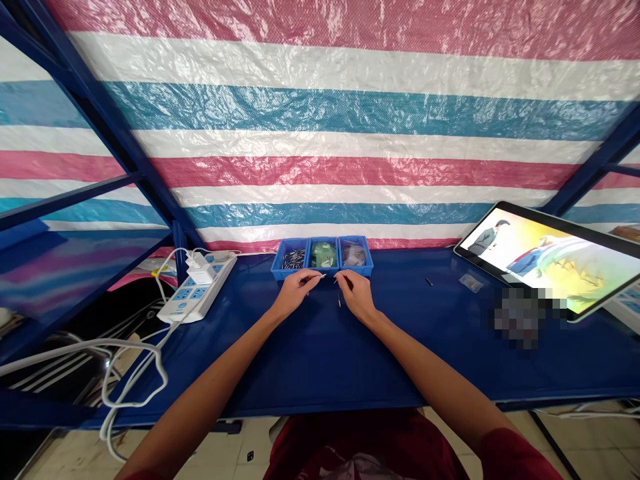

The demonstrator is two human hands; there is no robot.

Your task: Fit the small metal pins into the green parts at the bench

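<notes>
My left hand (297,291) pinches a small, thin, light-coloured piece (323,276) between thumb and fingertips, just in front of the bins. Close beside it, my right hand (356,293) has its thumb and fingers pressed together; what they hold is too small to name. A short thin piece (339,300) shows below the right fingertips; whether it hangs from them or lies on the table I cannot tell. Behind the hands stand three joined blue bins: the left bin (275,265) has dark slim pieces, the middle bin (323,272) green ones, the right bin (369,267) clear plastic bags.
Left on the blue table (320,367) lies a white power strip (197,293) with a plugged-in charger and cables. To the right are a small dark rod (429,282), a small clear bag (471,283), a blurred patch and a tilted screen (545,253). Striped sheeting hangs behind.
</notes>
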